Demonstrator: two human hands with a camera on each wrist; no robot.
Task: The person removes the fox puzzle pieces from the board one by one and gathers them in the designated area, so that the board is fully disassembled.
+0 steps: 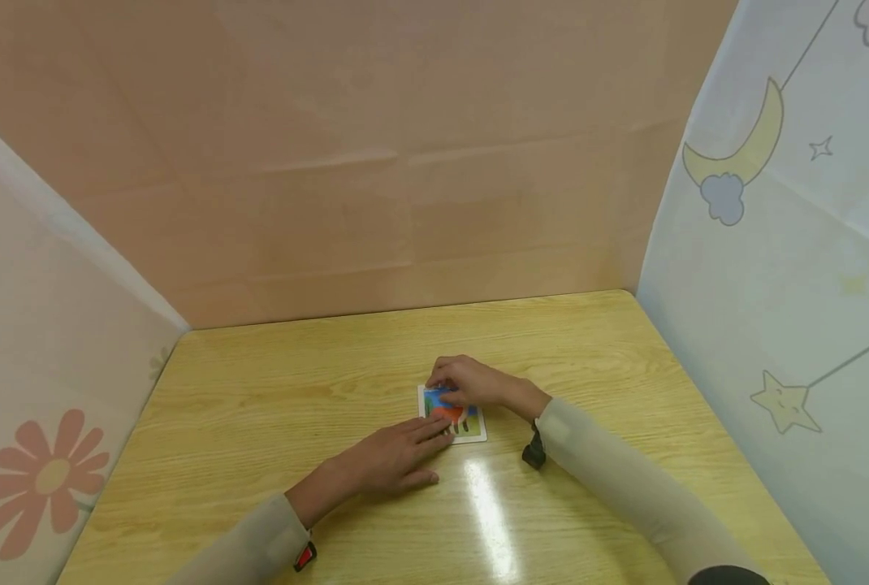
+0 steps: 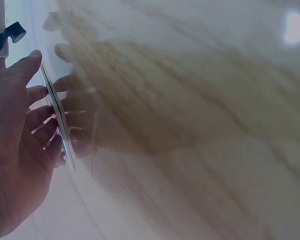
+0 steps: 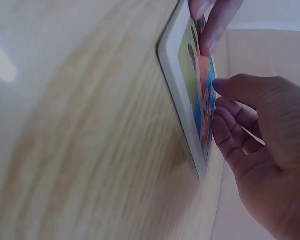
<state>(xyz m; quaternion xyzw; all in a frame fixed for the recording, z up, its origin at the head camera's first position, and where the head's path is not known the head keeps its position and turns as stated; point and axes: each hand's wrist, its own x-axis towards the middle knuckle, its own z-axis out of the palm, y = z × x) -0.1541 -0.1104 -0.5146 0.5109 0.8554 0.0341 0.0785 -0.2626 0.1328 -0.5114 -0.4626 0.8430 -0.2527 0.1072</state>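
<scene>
A small flat picture board point(image 1: 471, 428) with a white border lies near the middle of the table. Its picture is blue, green and orange; in the right wrist view the board point(image 3: 176, 65) shows a pale, fairly thick rim. My left hand point(image 1: 398, 455) rests its extended fingers on the near left part of the picture, thumb apart. Over the far part, my right hand point(image 1: 474, 382) has bent fingers, with fingertips and thumb touching the picture. Whether they pinch a piece of it is hidden. The left wrist view shows the board point(image 2: 59, 112) edge-on beneath my left fingers.
The wooden table point(image 1: 296, 374) is bounded by an orange-brown backdrop point(image 1: 376, 203) behind. Pale printed sheets stand at the left point(image 1: 25, 325) and right point(image 1: 793, 268). A bright light reflection lies on the tabletop in front of the board. Dark straps hang below both wrists.
</scene>
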